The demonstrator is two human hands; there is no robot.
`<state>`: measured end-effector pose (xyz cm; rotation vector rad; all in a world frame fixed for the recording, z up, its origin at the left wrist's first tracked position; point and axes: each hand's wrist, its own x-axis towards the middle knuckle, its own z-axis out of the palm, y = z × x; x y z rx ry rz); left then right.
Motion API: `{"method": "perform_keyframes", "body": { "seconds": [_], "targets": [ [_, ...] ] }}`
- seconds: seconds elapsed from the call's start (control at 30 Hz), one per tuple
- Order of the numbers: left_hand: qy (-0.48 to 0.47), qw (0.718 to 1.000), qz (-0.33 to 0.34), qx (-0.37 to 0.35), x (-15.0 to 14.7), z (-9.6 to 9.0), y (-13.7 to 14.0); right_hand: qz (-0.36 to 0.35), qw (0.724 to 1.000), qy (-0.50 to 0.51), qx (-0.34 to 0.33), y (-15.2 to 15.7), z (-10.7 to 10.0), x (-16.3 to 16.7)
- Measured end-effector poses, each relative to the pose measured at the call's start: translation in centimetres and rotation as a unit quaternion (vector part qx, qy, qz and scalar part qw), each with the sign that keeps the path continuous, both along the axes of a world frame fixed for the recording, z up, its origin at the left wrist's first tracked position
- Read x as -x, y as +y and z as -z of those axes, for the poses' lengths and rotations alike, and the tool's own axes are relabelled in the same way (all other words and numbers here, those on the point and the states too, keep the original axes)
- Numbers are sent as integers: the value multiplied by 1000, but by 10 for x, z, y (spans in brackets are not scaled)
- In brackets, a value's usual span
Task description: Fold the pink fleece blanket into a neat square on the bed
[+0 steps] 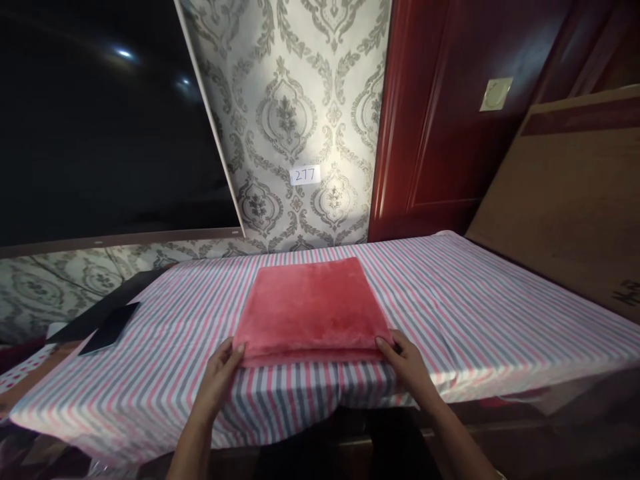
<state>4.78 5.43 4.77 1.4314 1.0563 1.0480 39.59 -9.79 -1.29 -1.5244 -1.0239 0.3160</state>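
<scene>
A folded pink-red plush cloth lies flat near the front edge of the table, with its layers showing along the near side. My left hand pinches its near left corner, thumb on top and fingers underneath. At the near right corner, my right hand grips the cloth the same way. Under it spreads a striped tablecloth in pink, grey and white, hanging over the front edge.
A dark phone or tablet lies on the table's left side. Behind stands a large black screen. A big cardboard box leans at the right by a dark red door panel. A label reading 277 is on the patterned wall.
</scene>
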Motion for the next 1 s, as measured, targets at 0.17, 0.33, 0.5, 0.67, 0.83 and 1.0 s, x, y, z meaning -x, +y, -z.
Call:
{"method": "perform_keyframes", "body": {
  "seconds": [0.17, 0.33, 0.5, 0.67, 0.83, 1.0],
  "targets": [
    [-46, 998, 4, 38, -3, -4, 2, -14, 999, 44, -14, 0, -6, 2],
    [-40, 998, -36, -14, 1, -10, 9, -40, 990, 134, -11, 1, -30, -2],
    [29, 999, -19, 24, 9, -1, 5, -72, 985, 158, 3, -6, -27, -6],
    [84, 991, -105, -1, 22, -4, 6, -25, 989, 146, 22, -18, -17, -32],
    [164, 961, -77, -208, -8, -46, 51, 21, 998, -36, -42, 29, -69, -38],
    [347, 885, 98, -296, -110, -82, 117, -31, 968, -243, 54, 143, -140, -10]
  ]
}}
